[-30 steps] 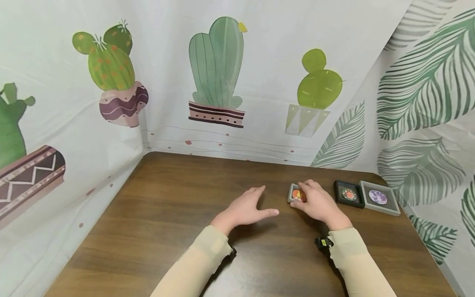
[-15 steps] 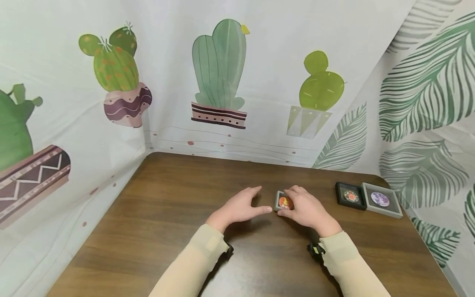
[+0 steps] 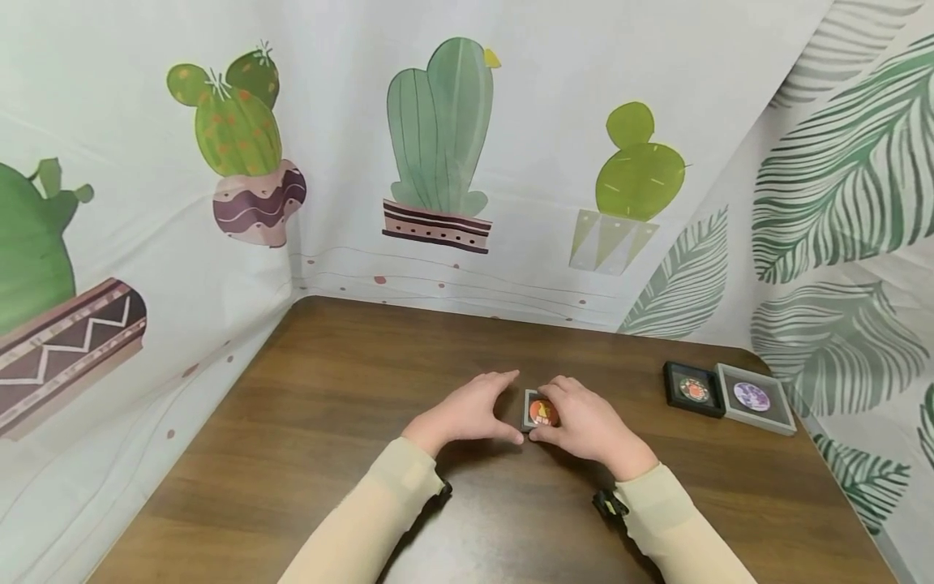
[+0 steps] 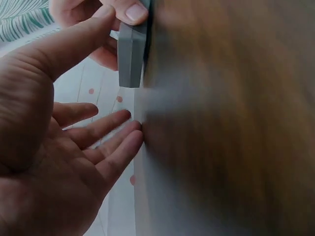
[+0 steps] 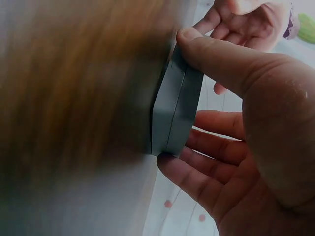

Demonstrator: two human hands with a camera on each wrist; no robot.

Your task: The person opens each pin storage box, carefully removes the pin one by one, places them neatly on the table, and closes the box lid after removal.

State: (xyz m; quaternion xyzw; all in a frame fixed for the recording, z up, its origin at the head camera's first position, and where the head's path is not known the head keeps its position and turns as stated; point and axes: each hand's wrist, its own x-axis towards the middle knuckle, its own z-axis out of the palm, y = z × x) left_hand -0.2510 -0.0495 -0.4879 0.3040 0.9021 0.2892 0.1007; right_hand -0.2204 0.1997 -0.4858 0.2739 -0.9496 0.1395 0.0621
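Note:
A small grey display case (image 3: 529, 410) with a round orange picture in it is near the middle of the table, between both hands. My right hand (image 3: 587, 423) grips it, thumb on the near side and fingers on the far side. The right wrist view shows the thick grey edge of the case (image 5: 173, 110) between that thumb and the fingers, low over the wood. My left hand (image 3: 463, 415) is just left of the case, fingers and thumb spread. In the left wrist view its thumb tip overlaps the other hand, beside the case (image 4: 131, 61).
On the table's right side, a black case (image 3: 694, 390) with a round red picture sits against a larger grey case (image 3: 756, 398) with a purple one. The brown wooden table (image 3: 350, 357) meets a cactus-print cloth (image 3: 533, 162) at its back edge.
My right hand has brought the small grey case leftward and slightly nearer across the table, up to the left hand. The left hand has barely moved and stays spread.

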